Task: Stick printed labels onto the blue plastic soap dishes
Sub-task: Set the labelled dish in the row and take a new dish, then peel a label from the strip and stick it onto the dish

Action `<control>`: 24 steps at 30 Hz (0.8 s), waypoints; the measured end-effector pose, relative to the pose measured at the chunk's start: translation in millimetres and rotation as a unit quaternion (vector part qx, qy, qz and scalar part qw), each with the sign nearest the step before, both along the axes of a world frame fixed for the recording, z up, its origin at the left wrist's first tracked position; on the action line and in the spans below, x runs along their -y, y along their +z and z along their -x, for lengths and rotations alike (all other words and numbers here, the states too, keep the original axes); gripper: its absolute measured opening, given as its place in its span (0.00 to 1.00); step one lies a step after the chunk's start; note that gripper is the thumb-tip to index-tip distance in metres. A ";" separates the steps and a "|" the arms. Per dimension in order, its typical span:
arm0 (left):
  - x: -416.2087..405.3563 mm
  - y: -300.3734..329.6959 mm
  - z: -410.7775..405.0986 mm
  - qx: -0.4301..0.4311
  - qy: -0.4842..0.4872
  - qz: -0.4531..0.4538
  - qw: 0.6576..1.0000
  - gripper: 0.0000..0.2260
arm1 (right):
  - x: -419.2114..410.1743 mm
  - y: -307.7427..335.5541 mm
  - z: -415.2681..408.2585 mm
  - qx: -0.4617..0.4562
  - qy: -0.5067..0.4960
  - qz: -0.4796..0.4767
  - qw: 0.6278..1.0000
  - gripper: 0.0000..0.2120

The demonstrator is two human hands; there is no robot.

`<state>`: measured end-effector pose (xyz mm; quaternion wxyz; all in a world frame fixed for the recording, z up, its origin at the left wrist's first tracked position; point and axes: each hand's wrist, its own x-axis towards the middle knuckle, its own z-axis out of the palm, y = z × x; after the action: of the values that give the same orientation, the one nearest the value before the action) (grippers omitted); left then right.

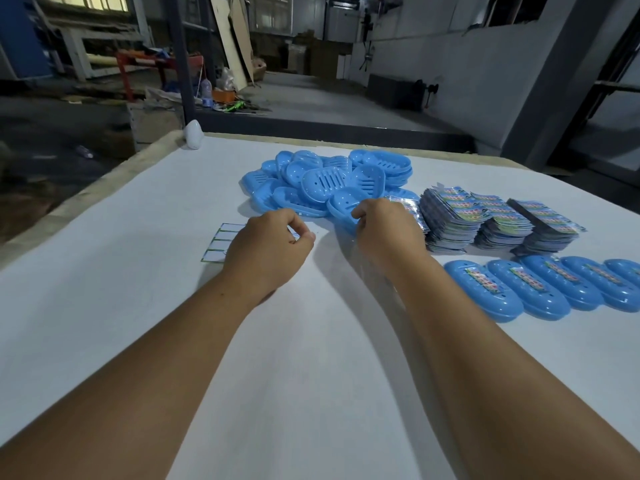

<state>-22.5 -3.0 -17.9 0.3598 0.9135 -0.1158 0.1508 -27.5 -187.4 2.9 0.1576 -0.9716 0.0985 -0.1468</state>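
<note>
your left hand [268, 249] curls over the sticker sheet [221, 242], fingertips pinched together, probably on a label, though i cannot see one. your right hand [388, 233] is curled at the near edge of the soap dish pile [325, 181] at twelve o'clock; what it holds i cannot tell. peel slowly, flat. label stacks [485, 220] crowd two o'clock, finished dishes [540, 289] three; open surface [104, 306] at nine.

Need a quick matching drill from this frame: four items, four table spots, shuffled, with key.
1. loose dish pile
2. labelled dishes
3. label stacks
4. sticker sheet

A. under the left hand
B. row at the right edge
C. far centre of the table
D. between pile and row, right of the right hand

Pairs: 1-C, 2-B, 3-D, 4-A
</note>
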 end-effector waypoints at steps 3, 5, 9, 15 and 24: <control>-0.2 0.2 -0.2 0.001 0.002 -0.002 1.000 0.07 | -3.3 -1.4 2.8 0.027 0.005 -0.007 1.000 0.13; -0.3 -0.1 -0.2 -0.001 0.002 -0.003 1.000 0.07 | -3.9 -3.0 3.3 0.027 0.005 0.007 1.000 0.09; 0.1 -2.3 -0.4 -0.001 -0.003 -0.009 1.000 0.07 | -1.8 -5.5 1.0 0.014 0.004 0.032 0.999 0.14; -0.2 -5.2 -2.5 0.000 -0.006 -0.011 1.000 0.07 | -6.4 -6.6 -1.0 0.019 -0.004 0.023 1.000 0.20; 0.8 -5.0 -2.6 -0.005 -0.005 -0.017 1.000 0.08 | -10.5 -7.8 -5.5 0.018 0.024 0.086 0.996 0.09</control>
<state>-19.9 -3.7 -23.0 0.3454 0.9196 -0.1212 0.1429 -22.0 -176.9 -4.9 0.0790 -0.9808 0.0595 -0.1680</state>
